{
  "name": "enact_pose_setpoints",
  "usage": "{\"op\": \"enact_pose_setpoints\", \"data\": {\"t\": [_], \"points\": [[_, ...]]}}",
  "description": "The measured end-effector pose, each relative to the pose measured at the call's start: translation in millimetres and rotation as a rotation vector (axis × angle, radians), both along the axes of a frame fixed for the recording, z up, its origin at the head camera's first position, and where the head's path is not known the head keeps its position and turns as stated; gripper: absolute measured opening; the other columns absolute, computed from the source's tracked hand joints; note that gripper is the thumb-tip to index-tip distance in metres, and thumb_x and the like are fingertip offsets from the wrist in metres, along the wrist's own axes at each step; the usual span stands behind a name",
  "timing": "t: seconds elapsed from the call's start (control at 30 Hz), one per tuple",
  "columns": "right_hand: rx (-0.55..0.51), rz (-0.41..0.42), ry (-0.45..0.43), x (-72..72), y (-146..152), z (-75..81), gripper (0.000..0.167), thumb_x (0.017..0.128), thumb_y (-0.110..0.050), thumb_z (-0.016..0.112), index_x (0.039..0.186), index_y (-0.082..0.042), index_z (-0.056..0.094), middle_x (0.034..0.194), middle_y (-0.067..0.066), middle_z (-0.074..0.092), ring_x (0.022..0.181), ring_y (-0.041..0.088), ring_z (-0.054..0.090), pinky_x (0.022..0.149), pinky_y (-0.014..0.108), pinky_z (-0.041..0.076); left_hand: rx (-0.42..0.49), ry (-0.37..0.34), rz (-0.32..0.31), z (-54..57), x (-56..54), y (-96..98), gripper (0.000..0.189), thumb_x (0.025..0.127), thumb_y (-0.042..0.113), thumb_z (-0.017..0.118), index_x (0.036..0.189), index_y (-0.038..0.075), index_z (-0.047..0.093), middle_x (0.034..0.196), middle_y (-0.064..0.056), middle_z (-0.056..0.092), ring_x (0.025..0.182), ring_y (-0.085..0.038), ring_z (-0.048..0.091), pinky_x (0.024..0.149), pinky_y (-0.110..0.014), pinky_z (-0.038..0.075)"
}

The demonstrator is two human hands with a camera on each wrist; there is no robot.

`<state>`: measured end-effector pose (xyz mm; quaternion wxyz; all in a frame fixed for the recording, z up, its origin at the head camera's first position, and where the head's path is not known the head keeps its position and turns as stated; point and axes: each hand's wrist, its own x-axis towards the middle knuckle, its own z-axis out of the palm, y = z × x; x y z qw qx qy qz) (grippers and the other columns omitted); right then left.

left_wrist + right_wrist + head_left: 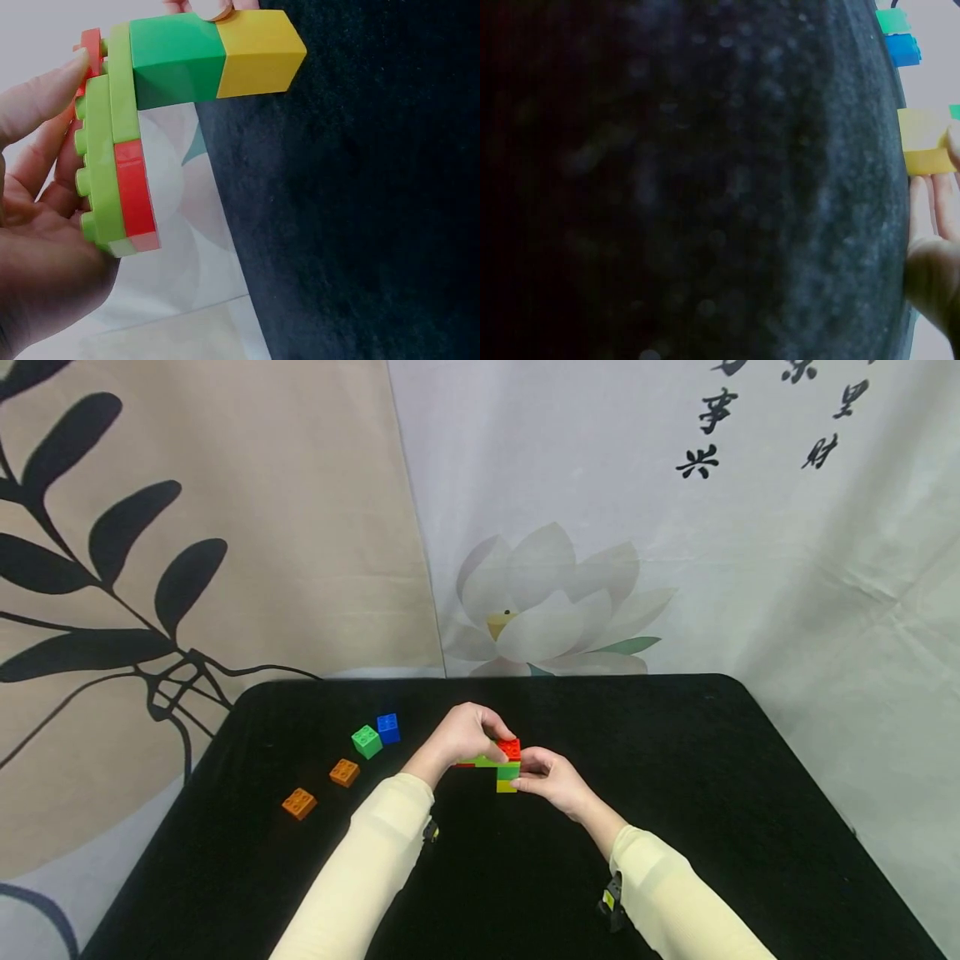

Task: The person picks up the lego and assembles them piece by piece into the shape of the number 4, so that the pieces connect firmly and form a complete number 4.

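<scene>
Both hands hold one built piece of toy building bricks over the table. My left hand pinches the small red brick at its top between thumb and fingers. Below that brick run long lime green bricks, with a flat red brick under their far end. A green block and then a yellow block form a column at the other end. My right hand grips this column from the right, its thumb near where green meets yellow. Its fingertips are partly hidden behind the blocks.
Loose on the black table at the left lie two orange bricks, a green brick and a blue brick. A printed cloth hangs behind the table's far edge.
</scene>
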<state>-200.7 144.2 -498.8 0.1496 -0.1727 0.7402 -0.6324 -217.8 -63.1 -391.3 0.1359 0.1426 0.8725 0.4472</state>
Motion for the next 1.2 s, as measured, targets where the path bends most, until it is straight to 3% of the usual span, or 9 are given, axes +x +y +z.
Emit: {"op": "enact_pose_setpoints", "data": {"t": [0.23, 0.6, 0.9, 1.03, 1.2], "points": [[0.007, -0.003, -0.013, 0.7, 0, 2.0, 0.036, 0.091, -0.008, 0.070, 0.124, -0.001, 0.059, 0.121, 0.014, 0.064, 0.111, 0.029, 0.061, 0.095, 0.041, 0.052, 0.009, 0.003, 0.002, -3.4, 0.2, 0.4, 0.018, 0.076, 0.003, 0.084, 0.088, 0.015, 0.079, 0.093, 0.003, 0.070, 0.091, -0.022, 0.059, 0.080, -0.038, 0.053], [0.013, 0.004, 0.004, -1.4, -1, 1.3, 0.035, 0.091, -0.009, 0.070, 0.124, -0.001, 0.059, 0.120, 0.013, 0.064, 0.111, 0.029, 0.060, 0.094, 0.040, 0.052, -0.040, 0.067, -0.009, -5.0, 1.8, -2.1, 0.017, 0.077, 0.008, 0.085, 0.091, 0.017, 0.080, 0.096, 0.004, 0.070, 0.092, -0.020, 0.058, 0.077, -0.033, 0.054], [0.014, 0.002, 0.011, -1.2, 0, 1.0, 0.035, 0.092, -0.008, 0.069, 0.124, 0.000, 0.059, 0.120, 0.015, 0.064, 0.110, 0.029, 0.060, 0.093, 0.039, 0.053, -0.028, 0.142, -0.091, -7.2, 3.2, -14.1, 0.025, 0.085, 0.019, 0.079, 0.109, 0.014, 0.075, 0.108, 0.003, 0.071, 0.102, -0.018, 0.060, 0.091, -0.040, 0.051], [0.023, -0.012, 0.005, -0.9, -1, 1.5, 0.037, 0.092, -0.009, 0.070, 0.126, 0.001, 0.058, 0.121, 0.015, 0.064, 0.110, 0.029, 0.061, 0.094, 0.039, 0.052, 0.039, 0.159, -0.051, -8.5, 6.0, -25.2, 0.031, 0.088, 0.022, 0.076, 0.117, 0.013, 0.072, 0.113, 0.002, 0.070, 0.106, -0.020, 0.061, 0.096, -0.045, 0.049], [0.029, -0.021, 0.006, -0.3, -1, 1.4, 0.039, 0.092, -0.009, 0.071, 0.127, 0.001, 0.058, 0.122, 0.017, 0.063, 0.110, 0.030, 0.060, 0.094, 0.040, 0.052, 0.123, 0.172, 0.027, -12.8, 8.1, -42.6, 0.030, 0.090, 0.022, 0.074, 0.119, 0.014, 0.071, 0.112, 0.000, 0.070, 0.105, -0.020, 0.063, 0.095, -0.042, 0.051]]}}
